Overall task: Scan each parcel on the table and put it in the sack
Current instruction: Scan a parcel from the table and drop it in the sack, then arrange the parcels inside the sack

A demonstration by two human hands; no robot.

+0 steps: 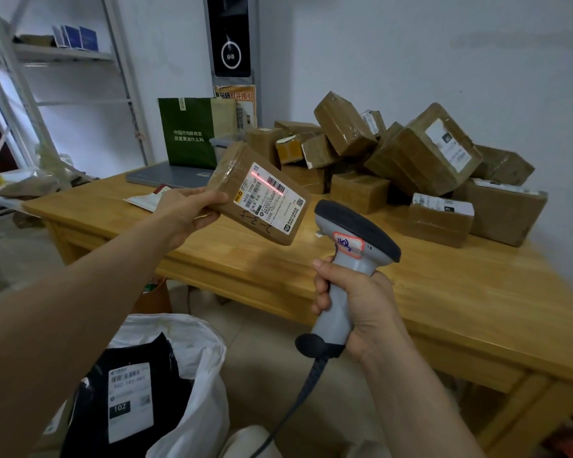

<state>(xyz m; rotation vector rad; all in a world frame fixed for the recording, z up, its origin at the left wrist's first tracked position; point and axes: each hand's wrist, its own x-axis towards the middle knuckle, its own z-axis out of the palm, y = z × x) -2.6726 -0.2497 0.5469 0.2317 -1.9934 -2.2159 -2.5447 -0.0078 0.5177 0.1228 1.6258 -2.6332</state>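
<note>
The sack (199, 368) gapes at seven o'clock. The right hand (361, 312) is clenched round the scanner (354, 239), red line across the label (275, 190). The left hand (182, 213) grips the box (227, 175) by its end, above the desk (444, 292) at eleven. Looks light, stiff, tape-slick.

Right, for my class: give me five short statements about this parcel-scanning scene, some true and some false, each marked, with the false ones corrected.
1. The left hand holds a brown parcel up above the table. True.
2. The red line from the scanner falls across the parcel's label. True.
3. The scanner lies on the table, untouched. False: the right hand grips its handle.
4. The white sack holds nothing. False: a black parcel with a white label lies in it.
5. A pile of brown parcels sits on the table's far side. True.
</note>
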